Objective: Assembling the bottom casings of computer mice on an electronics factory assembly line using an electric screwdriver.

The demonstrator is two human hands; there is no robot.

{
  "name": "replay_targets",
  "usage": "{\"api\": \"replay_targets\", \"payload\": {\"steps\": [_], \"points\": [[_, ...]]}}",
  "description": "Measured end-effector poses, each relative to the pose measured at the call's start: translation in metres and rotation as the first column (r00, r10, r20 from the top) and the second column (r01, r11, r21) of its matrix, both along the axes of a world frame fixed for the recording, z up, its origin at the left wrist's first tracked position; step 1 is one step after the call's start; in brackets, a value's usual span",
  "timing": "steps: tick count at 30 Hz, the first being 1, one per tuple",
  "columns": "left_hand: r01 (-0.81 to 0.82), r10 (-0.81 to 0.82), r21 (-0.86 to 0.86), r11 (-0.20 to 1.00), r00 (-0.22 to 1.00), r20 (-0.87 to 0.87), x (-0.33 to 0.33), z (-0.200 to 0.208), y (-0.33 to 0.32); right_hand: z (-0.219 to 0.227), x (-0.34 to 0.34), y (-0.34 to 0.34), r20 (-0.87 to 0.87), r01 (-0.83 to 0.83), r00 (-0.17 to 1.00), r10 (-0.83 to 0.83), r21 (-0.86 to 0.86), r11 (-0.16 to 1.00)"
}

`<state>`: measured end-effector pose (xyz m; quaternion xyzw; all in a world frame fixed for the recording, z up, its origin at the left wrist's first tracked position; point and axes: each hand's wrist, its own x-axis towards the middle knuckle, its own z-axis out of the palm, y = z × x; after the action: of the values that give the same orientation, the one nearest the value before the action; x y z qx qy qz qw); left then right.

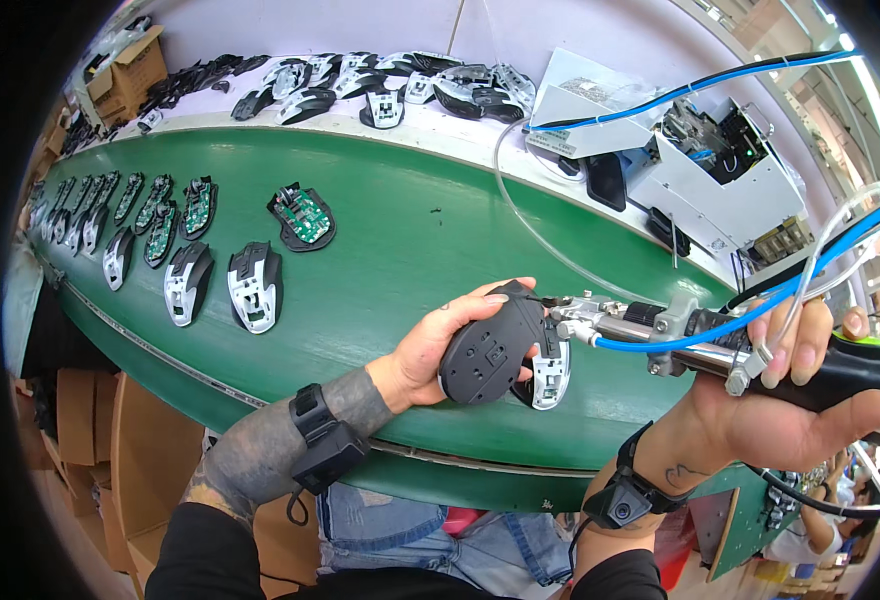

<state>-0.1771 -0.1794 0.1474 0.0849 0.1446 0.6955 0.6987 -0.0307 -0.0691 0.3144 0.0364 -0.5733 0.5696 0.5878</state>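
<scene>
My left hand (438, 340) is closed round a black computer mouse (482, 358), its flat underside with screw holes turned toward me. In my right hand (795, 420) lies a powered screwdriver (700, 350) with a black grip and a metal front end, held sideways. Its tip is close to the upper right edge of the mouse; whether they touch I cannot tell. A blue air hose (740, 318) runs along the tool. Just behind the held mouse, a white-and-black mouse shell (550, 375) lies on the green belt, partly hidden.
On the green belt (380, 220) at left stand several mouse shells (257, 290) and bases with green circuit boards (305, 217). More shells (305, 105) crowd the white back ledge. A white feeder machine (710, 170) sits at back right. Cardboard boxes (125, 75) stand far left.
</scene>
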Motion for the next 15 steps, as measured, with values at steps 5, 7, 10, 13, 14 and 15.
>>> {"api": "replay_targets", "payload": {"steps": [5,7,10,13,14,15], "points": [[-0.415,0.283,-0.165,0.895,0.813,-0.509,-0.016,-0.007,0.008,0.002,0.005,0.000,0.002,-0.014,1.000,0.014,-0.015,1.000],[-0.457,0.360,-0.177,0.871,0.842,-0.401,-0.029,-0.015,0.009,0.004,0.012,-0.004,-0.001,-0.143,0.990,0.143,-0.048,0.989],[-0.475,0.442,-0.162,0.865,0.874,-0.205,-0.038,-0.013,0.006,0.004,0.011,-0.011,0.003,-0.259,0.966,0.259,-0.055,0.964],[-0.445,0.440,-0.045,0.895,0.894,-0.085,-0.038,-0.005,0.000,0.001,0.001,-0.020,0.083,-0.306,0.947,0.311,-0.065,0.950],[-0.448,0.443,-0.044,0.893,0.892,-0.084,-0.038,-0.004,-0.001,0.000,0.000,-0.021,0.083,-0.310,0.946,0.315,-0.064,0.949],[-0.450,0.448,-0.020,0.893,0.892,-0.063,-0.037,-0.002,-0.002,0.000,0.000,-0.021,0.080,-0.311,0.946,0.315,-0.063,0.948]]}}
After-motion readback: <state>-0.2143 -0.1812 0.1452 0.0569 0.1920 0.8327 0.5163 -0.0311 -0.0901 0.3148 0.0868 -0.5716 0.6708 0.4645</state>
